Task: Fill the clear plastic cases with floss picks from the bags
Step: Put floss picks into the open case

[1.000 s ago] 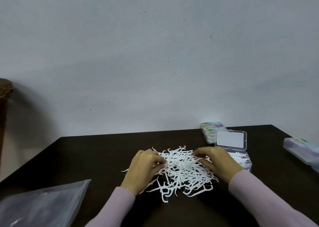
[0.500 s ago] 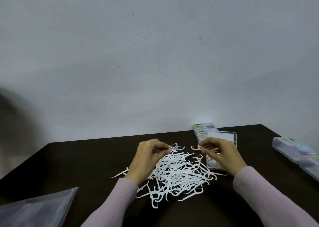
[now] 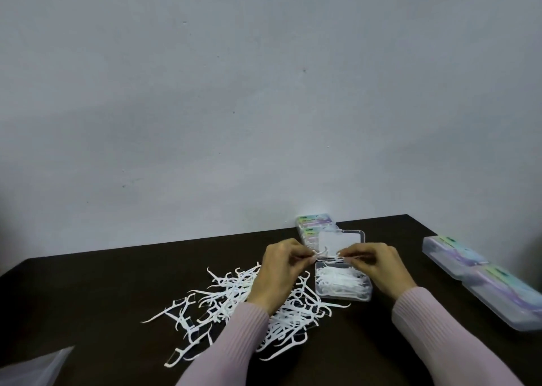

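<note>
Dark table point(image 3: 88, 283) meets a gray wall point(image 3: 264, 92). White floss picks point(image 3: 234, 297) lie left of the open clear case point(image 3: 341, 286). Above it, left hand point(image 3: 278, 271) and right hand point(image 3: 378, 265) each pinch picks.

Both hands point(image 3: 331, 271) pinch floss picks point(image 3: 328, 255) above open case point(image 3: 343, 286).

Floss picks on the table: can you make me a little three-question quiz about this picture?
1. True or false: the open case already has picks inside.
2. Each hand, left hand and right hand, pinches what?
A) floss picks B) a bag C) nothing
3. Fill in: the loose pile lies on the dark ____.

Key: 1 true; 2 A; 3 table.
</note>
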